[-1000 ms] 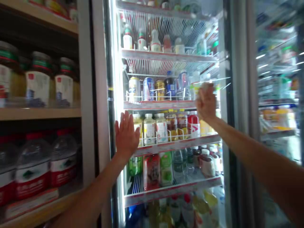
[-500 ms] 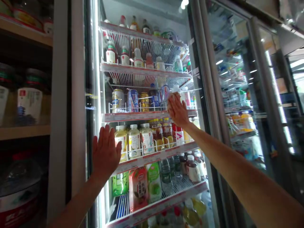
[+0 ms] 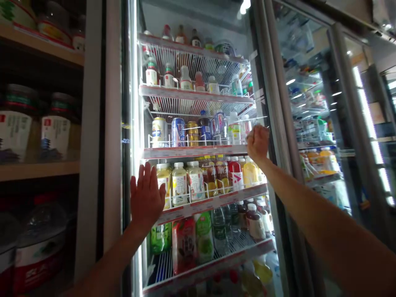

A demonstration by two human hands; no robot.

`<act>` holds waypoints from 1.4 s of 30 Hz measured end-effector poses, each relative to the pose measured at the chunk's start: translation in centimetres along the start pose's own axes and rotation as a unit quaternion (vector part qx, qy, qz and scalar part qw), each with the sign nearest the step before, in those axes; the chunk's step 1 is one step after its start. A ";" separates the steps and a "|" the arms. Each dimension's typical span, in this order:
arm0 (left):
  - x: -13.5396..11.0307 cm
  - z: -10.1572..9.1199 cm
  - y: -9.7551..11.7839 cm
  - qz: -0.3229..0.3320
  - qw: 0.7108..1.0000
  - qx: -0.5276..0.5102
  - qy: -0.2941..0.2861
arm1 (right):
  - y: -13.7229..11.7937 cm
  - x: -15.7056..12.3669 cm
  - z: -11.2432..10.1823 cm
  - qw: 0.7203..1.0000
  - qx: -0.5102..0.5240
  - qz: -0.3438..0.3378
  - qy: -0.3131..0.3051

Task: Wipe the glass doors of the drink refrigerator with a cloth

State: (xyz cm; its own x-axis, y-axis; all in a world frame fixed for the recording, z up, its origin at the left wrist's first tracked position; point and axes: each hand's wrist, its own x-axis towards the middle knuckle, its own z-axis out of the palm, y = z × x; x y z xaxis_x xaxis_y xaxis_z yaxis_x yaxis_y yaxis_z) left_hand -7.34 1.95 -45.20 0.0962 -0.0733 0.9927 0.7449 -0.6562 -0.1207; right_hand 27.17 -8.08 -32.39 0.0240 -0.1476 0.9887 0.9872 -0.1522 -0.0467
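Observation:
I stand in front of a lit drinks fridge (image 3: 198, 103) with a glass door. My left hand (image 3: 147, 198) lies flat on the glass near the door's left side, fingers stretched out, in front of a row of pale bottles (image 3: 179, 183). My right hand (image 3: 257, 142) is up at the door's right edge (image 3: 272, 123), level with the shelf of cans (image 3: 177, 132). Its fingers are curled against that edge. Neither hand holds a drink.
Wire shelves inside hold several rows of bottles and cans. To the left, a wooden shelf (image 3: 40, 169) carries large jars (image 3: 55, 132), with big water jugs (image 3: 40, 235) below. A second glass-door fridge (image 3: 312, 123) stands to the right.
My right hand slid from flat on the glass, in front of the cans, rightward to the door's edge and curled. The left hand stayed flat on the glass. The view shifted slightly.

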 end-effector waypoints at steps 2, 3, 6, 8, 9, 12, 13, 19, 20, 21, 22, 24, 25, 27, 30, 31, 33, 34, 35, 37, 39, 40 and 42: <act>0.0 0.1 0.0 0.005 1.000 0.010 0.008 | -1.5 0.6 0.3 1.000 0.000 0.007 0.011; 0.0 0.2 -0.1 0.009 1.000 0.017 0.013 | -3.0 0.7 0.6 1.000 0.004 -0.013 0.005; -0.1 0.3 -0.3 0.021 0.999 0.028 0.022 | -8.2 -0.1 1.2 0.988 0.030 -0.145 -0.047; -0.1 0.4 -0.5 0.031 0.999 0.028 0.029 | -9.7 -0.9 1.0 0.967 0.049 -0.232 -0.096; -0.1 0.4 -0.5 0.035 0.998 0.030 0.032 | -9.5 -1.1 0.7 0.962 0.053 -0.242 -0.112; -0.2 0.4 -0.5 0.039 0.998 0.038 0.033 | -7.4 -0.1 0.2 0.990 0.036 -0.099 -0.091; -0.2 0.5 -0.4 0.038 0.998 0.040 0.033 | -7.1 0.5 0.3 0.997 0.031 -0.033 -0.069; -0.1 0.4 -0.5 0.042 0.998 0.038 0.034 | -14.1 0.9 1.9 0.975 0.082 -0.190 -0.078; 0.0 0.2 -0.6 0.043 0.998 0.039 0.028 | -15.0 0.5 1.9 0.961 0.085 -0.243 -0.097; 0.0 0.0 -0.7 0.044 0.998 0.042 0.020 | -15.4 0.3 1.8 0.952 0.084 -0.272 -0.110; 0.0 -0.2 -0.8 0.047 0.998 0.046 0.011 | -15.2 0.3 1.8 0.952 0.082 -0.271 -0.115; 0.0 -0.7 -1.1 0.056 0.997 0.056 -0.007 | -14.0 1.1 1.8 0.975 0.077 -0.184 -0.097; 0.0 -0.9 -1.2 0.063 0.996 0.061 -0.012 | -13.4 1.8 2.0 0.987 0.076 -0.117 -0.076; 0.0 -1.2 -1.6 0.079 0.995 0.066 -0.013 | -13.5 3.3 2.5 0.995 0.083 -0.020 -0.040; 0.1 -1.6 -2.3 0.087 0.994 0.064 0.001 | -17.2 3.6 3.2 0.989 0.098 -0.089 -0.059; 0.2 -1.8 -2.6 0.084 0.995 0.060 0.010 | -19.0 3.1 3.2 0.982 0.099 -0.144 -0.078; 0.5 -2.3 -3.5 0.070 0.996 0.054 0.030 | -22.0 1.7 2.9 0.951 0.100 -0.270 -0.116; 0.7 -2.6 -4.0 0.062 0.996 0.053 0.040 | -23.1 1.1 2.7 0.929 0.104 -0.330 -0.133; 0.9 -3.0 -4.6 0.057 0.996 0.053 0.048 | -23.7 0.7 2.5 0.907 0.109 -0.380 -0.147; 1.3 -3.9 -5.6 0.049 0.996 0.056 0.052 | -24.1 0.9 2.2 0.893 0.115 -0.403 -0.166; 1.7 -4.7 -6.3 0.047 0.996 0.059 0.046 | -24.2 2.0 2.1 0.932 0.108 -0.307 -0.161; 1.7 -5.1 -6.5 0.047 0.996 0.059 0.042 | -24.4 2.4 2.1 0.952 0.103 -0.243 -0.154; 1.6 -5.7 -6.6 0.049 0.996 0.056 0.040 | -25.3 2.2 2.2 0.966 0.103 -0.187 -0.147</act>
State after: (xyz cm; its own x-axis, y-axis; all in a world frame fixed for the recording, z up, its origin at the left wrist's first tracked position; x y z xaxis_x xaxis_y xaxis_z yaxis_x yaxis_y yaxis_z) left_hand -15.86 1.88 -42.77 0.1236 -0.1957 0.9728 0.8039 -0.5551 -0.2138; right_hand 2.62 -2.42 -28.73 -0.3264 0.1681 0.9302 0.9452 0.0610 0.3206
